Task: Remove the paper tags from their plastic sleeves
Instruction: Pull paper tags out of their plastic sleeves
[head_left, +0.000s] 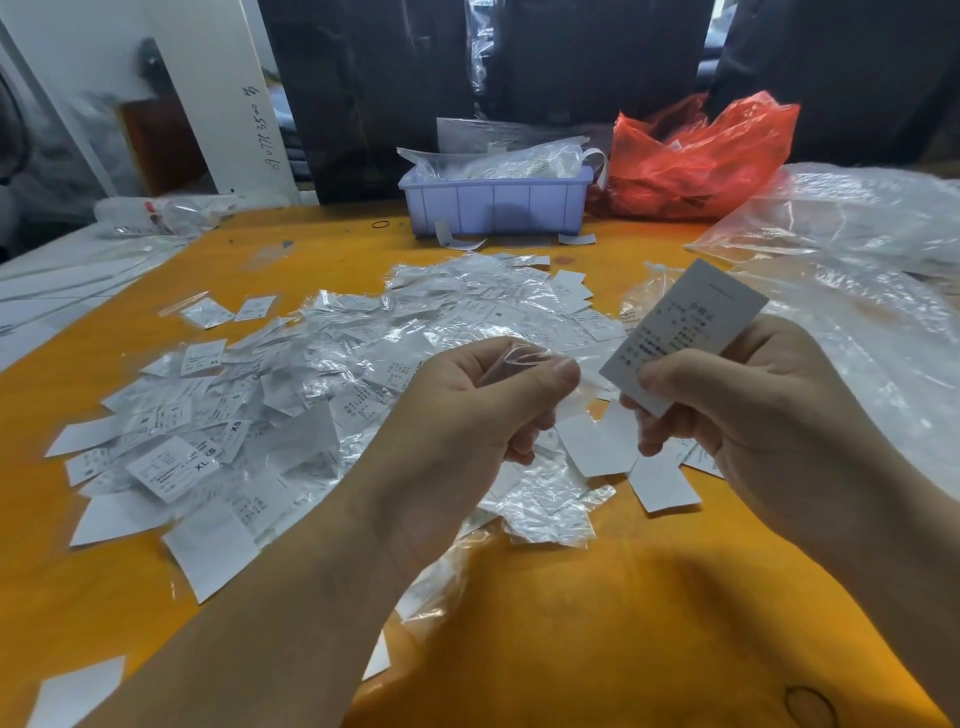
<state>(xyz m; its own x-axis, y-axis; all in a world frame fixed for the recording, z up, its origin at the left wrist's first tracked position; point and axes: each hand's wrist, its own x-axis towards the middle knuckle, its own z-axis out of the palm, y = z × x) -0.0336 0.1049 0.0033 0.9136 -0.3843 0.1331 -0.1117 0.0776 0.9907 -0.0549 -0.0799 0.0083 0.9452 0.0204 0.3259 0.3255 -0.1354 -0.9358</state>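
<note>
Head view of two bare hands raised above an orange bench (597, 597). The right hand (737, 410) pinches the lower end of a white rectangular paper tag printed with small dark text (685, 332) between thumb and curled fingers; the tag's long axis runs from the grip up and to the right, its free end tilted away from the person. The left hand (467, 410) is curled round a crumpled clear plastic sleeve (514, 361), held between thumb and forefinger, just to the left of the tag's lower end. Tag and sleeve appear apart, though a thin film between the two cannot be ruled out; on that reading this tag is already out and each hand now holds one item to put down. The heap of white tags and clear sleeves (291, 395) lies on the bench below and to the left of both hands, nearer the left hand, so the next sleeved tag would most readily be taken from that side. Behind the heap stand a pale blue plastic bin holding clear wrappers (493, 205), a red plastic bag (701, 161) to its right, and large clear plastic sheeting (857, 270) along the right edge of the bench.
</note>
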